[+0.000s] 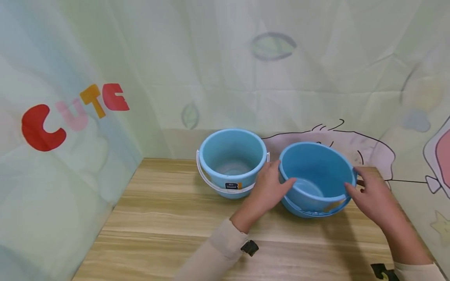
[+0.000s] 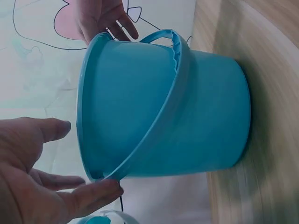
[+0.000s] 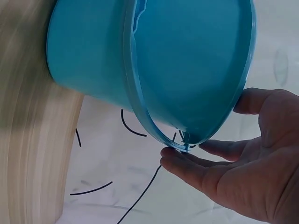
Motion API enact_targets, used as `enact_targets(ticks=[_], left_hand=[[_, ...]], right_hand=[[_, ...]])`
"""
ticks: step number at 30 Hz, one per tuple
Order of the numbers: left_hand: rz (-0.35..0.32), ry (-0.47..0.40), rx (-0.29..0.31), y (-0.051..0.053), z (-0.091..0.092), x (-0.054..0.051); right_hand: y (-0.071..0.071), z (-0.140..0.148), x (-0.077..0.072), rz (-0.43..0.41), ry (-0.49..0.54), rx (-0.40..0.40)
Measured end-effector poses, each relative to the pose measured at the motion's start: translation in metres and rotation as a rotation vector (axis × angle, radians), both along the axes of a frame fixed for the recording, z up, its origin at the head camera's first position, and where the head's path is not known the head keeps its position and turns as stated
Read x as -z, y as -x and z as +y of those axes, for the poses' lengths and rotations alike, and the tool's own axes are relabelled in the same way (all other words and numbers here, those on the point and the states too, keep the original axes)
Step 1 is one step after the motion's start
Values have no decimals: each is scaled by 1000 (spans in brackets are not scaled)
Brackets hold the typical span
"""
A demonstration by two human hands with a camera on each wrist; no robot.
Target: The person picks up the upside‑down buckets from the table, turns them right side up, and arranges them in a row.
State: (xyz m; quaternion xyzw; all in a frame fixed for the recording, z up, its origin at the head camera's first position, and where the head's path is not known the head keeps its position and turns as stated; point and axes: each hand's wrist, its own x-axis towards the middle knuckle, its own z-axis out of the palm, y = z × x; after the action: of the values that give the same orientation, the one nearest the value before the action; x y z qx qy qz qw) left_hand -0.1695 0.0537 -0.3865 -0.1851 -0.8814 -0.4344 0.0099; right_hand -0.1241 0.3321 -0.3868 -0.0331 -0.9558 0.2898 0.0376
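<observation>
A deep blue plastic bucket [image 1: 316, 168] stands at the right of the wooden table, its own blue handle [image 2: 170, 105] hanging down over the front. Beside its left rim is my left hand [image 1: 268, 185]. In the left wrist view, the fingers touch the handle's joint while the thumb stays apart from the bucket. On the opposite side, my right hand [image 1: 374, 199] has extended fingers against the other handle joint, with the thumb by the rim in the right wrist view. A lighter blue bucket [image 1: 232, 152] with a white handle [image 1: 202, 171] stands to the left.
The wooden table [image 1: 158, 218] runs back to a printed cloth backdrop [image 1: 218, 58], which also closes in the left and right sides. A dark label [image 1: 231, 185] is on the lighter bucket's front. The two buckets stand close together near the back edge.
</observation>
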Motion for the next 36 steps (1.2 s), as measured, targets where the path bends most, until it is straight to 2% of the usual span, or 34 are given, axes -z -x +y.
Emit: enact_targets(ticks=[3, 8, 14, 18, 23, 29, 36], left_hand=[[-15, 26, -22, -1, 2, 0], [-41, 22, -35, -1, 7, -2], [-32, 37, -34, 1, 10, -4], [-27, 27, -25, 2, 11, -4], [-62, 4, -41, 4, 14, -1], [-69, 22, -69, 9, 16, 1], [-72, 24, -61, 18, 19, 2]], right_hand=[[0, -1, 1, -2, 6, -4], [0, -1, 2, 0, 14, 11], [2, -2, 3, 19, 19, 28], [3, -2, 4, 40, 13, 29], [8, -1, 8, 89, -6, 29], [16, -2, 8, 113, -26, 41], [22, -5, 8, 132, -56, 77]])
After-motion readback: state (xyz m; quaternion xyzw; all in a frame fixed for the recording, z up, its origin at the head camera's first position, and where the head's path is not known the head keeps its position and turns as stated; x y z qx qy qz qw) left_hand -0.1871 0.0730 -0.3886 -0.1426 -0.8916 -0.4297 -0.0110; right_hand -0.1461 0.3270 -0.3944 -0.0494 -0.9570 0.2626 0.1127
